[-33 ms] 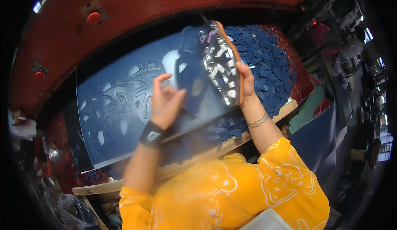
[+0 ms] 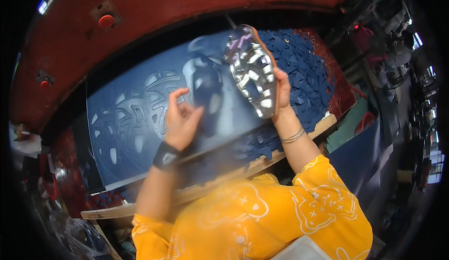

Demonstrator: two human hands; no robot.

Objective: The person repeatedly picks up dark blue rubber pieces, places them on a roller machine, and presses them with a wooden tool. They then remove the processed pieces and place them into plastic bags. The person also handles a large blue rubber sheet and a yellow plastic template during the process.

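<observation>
My right hand [image 2: 282, 96] is raised and grips a silvery metal cutting die [image 2: 255, 75] with an orange-brown back, its ribbed face turned toward me. My left hand [image 2: 180, 119], a black band on its wrist, hovers to the die's left with its fingers spread. A blurred dark blue cut piece [image 2: 209, 96] is in the air just beside those fingertips; I cannot tell whether they touch it. Under both hands lies a large blue sheet [image 2: 126, 124] full of punched-out holes.
A heap of small blue cut-outs [image 2: 304, 68] lies to the right on the bed. A red press housing [image 2: 154, 7] with a red button [image 2: 106, 21] arches over the back. A wooden board edge [image 2: 262, 159] runs along the front.
The dark blue piece that lay over the die's face has come away to the left. The die's ribbed face is now exposed, and my left hand has dropped slightly.
</observation>
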